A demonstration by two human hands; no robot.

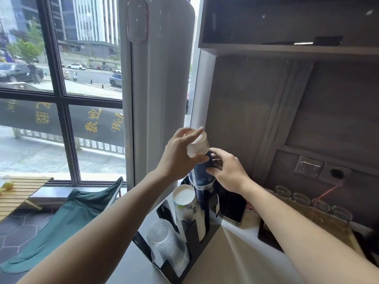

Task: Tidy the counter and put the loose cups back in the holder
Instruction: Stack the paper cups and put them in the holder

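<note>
Counter by window: loose cup being returned to the holder.
White paper cup [197, 146] is pinched upside down in the left hand [180, 154], fingers closed round it, apparently to cap the dark-blue cup stack [202, 179], which is steadied by the right hand [227, 171] curled around its top; black cup holder [192, 236] also carries white and clear stacks.
</note>
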